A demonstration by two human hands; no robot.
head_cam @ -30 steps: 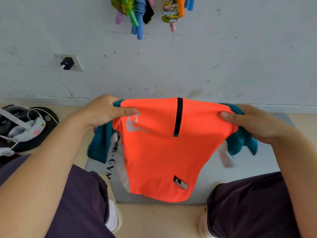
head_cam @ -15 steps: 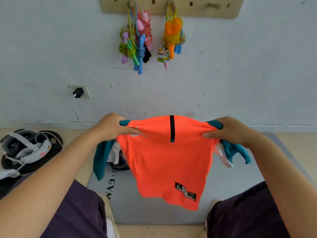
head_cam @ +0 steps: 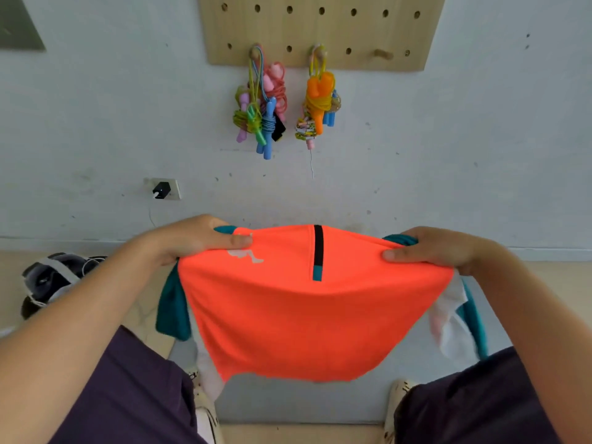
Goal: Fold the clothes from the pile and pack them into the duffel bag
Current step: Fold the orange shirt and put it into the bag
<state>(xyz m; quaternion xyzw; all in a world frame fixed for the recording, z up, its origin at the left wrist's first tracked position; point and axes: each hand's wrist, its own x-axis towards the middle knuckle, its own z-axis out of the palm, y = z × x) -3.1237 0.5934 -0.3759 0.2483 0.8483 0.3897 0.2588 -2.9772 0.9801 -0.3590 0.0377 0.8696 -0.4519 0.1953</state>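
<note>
Orange polyester shirt with teal sleeves [head_cam: 304, 315] hung over the grey mat [head_cam: 288, 402], apparently mid-fold; left hand [head_cam: 192, 238] and right hand [head_cam: 439, 248] each pinched a shoulder.

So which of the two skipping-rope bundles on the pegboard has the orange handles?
The right bundle, hanging above the shirt's black stripe; its big handles are orange. The left bundle shows pink, green and blue handles instead.

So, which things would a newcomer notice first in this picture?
The bright orange sports shirt with teal sleeves fills the centre, held up by the left hand and right hand. Above it, colourful skipping ropes hang from a wooden pegboard on the wall.
</note>
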